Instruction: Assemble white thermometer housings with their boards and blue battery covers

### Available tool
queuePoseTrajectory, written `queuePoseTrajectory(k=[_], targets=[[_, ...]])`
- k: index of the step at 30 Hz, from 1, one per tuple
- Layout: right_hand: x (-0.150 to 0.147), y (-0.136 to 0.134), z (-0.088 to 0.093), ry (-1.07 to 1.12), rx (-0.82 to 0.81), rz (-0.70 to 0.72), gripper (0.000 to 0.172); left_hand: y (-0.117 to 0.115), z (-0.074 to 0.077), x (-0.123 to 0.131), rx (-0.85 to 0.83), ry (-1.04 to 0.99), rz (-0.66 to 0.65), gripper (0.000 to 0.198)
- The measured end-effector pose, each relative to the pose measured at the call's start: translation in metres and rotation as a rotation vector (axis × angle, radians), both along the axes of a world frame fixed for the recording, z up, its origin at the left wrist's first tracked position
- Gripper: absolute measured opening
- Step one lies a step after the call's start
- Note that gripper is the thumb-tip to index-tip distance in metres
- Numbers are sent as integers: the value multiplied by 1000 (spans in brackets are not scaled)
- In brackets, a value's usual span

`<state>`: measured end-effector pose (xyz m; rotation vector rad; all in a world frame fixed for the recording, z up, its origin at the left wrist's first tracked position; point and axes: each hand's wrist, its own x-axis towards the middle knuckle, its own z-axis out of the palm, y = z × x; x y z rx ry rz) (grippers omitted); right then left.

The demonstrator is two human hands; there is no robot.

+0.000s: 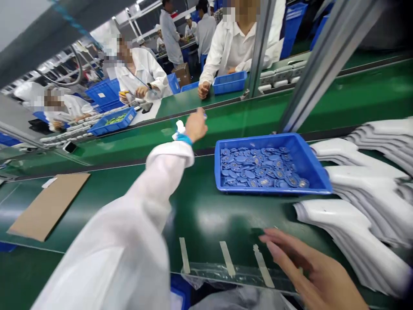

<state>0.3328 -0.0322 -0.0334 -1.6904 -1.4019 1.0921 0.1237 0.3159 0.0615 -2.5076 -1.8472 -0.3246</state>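
Observation:
My left arm stretches forward in a white sleeve, with a blue band at the wrist. My left hand [196,125] is over the green conveyor belt [238,114], its fingers curled; a small bluish-white bit shows at the fingertips, too small to name. My right hand [309,269] hovers over the near table edge, slightly blurred, fingers extended and thumb apart, with nothing seen in it. Close to it are stacked white gun-shaped plastic shells [342,215] and a strip of tape [263,267]. Beyond stands a blue tray [274,189] of small blue oval parts [254,168].
Cardboard [51,206] lies on the green table at left. More tape strips hold plastic film [209,270] along the front edge. A metal post [322,64] rises behind the tray. Across the belt, co-workers in white coats sit beside blue bins [229,82].

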Motion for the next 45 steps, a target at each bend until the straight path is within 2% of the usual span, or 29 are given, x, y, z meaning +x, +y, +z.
queuePoseTrajectory(k=[2,3,5,6,7,9,10,11,13,14,16,18,20,23,24,26,28,30,33,35,38,40,43,45], targets=[[-9,18,23,217,-120,53,49,-36,24,-19,46,-132,-72,39],[-15,28,33,350,-152,63,51,-61,33,-26,93,-304,-166,34],[-33,46,48,649,-179,85,55,-127,40,-35,122,-565,-313,25],[-42,53,53,787,-182,97,56,-163,36,-37,97,-667,-374,23],[-50,58,56,897,-182,102,55,-200,28,-37,48,-758,-441,24],[-64,61,56,994,-177,88,48,-266,1,-35,-109,-811,-573,32],[-69,60,54,993,-171,72,43,-292,-16,-33,-144,-832,-561,36],[-74,57,50,974,-166,53,39,-313,-32,-32,-185,-862,-461,41],[-79,48,39,916,-160,45,38,-338,-59,-30,-253,-1050,-163,61],[-81,42,33,889,-157,56,39,-343,-67,-28,-306,-1164,-42,70],[-82,30,24,827,-150,93,42,-342,-75,-25,-450,-1367,93,65],[-77,18,20,675,-143,146,46,-333,-75,-23,-592,-1456,114,45],[-66,9,23,337,-83,122,47,-323,-72,-24,-618,-1439,120,31],[-47,4,38,-237,183,-35,41,-313,-67,-27,-532,-1283,34,20],[-43,5,44,-356,302,-41,37,-312,-65,-28,-506,-1216,-20,17],[-41,10,56,-488,516,72,28,-310,-62,-29,-484,-1110,-143,15],[-43,15,67,-570,651,224,22,-309,-60,-28,-492,-1044,-235,14],[-46,18,78,-627,708,305,24,-309,-59,-29,-468,-948,-261,11],[-45,17,97,-656,740,283,24,-307,-62,-33,-366,-785,-144,9],[-42,19,103,-634,736,232,23,-303,-63,-37,-413,-847,-71,5],[-43,30,95,-490,652,271,20,-299,-60,-42,-608,-1067,-90,16],[-49,38,82,-404,587,322,20,-298,-57,-44,-660,-1104,-135,20],[-58,42,67,-421,559,372,21,-301,-54,-43,-626,-1063,-198,21],[-64,38,69,-527,612,370,27,-304,-53,-41,-562,-968,-237,15]])
